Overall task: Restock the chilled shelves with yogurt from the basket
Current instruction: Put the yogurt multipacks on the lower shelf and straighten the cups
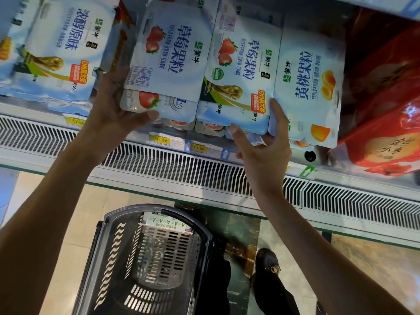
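Note:
Two strawberry yogurt multipacks lie side by side on the chilled shelf (204,153). My left hand (113,110) grips the front left corner of the left strawberry pack (168,62), thumb under its front edge. My right hand (263,142) holds the front right corner of the right strawberry pack (238,71), thumb below it and fingers along its side. More strawberry packs lie beneath both. The dark plastic basket (109,258) stands on the floor below, with only a small white-and-green carton (166,221) showing at its far end.
A plain-flavour yogurt pack (61,48) sits left of my hands and a yellow peach pack (311,76) right of them. Red boxes (381,98) fill the shelf's right end. Price tags (160,139) line the shelf edge above a vent grille (181,167). A dark shoe (268,262) stands beside the basket.

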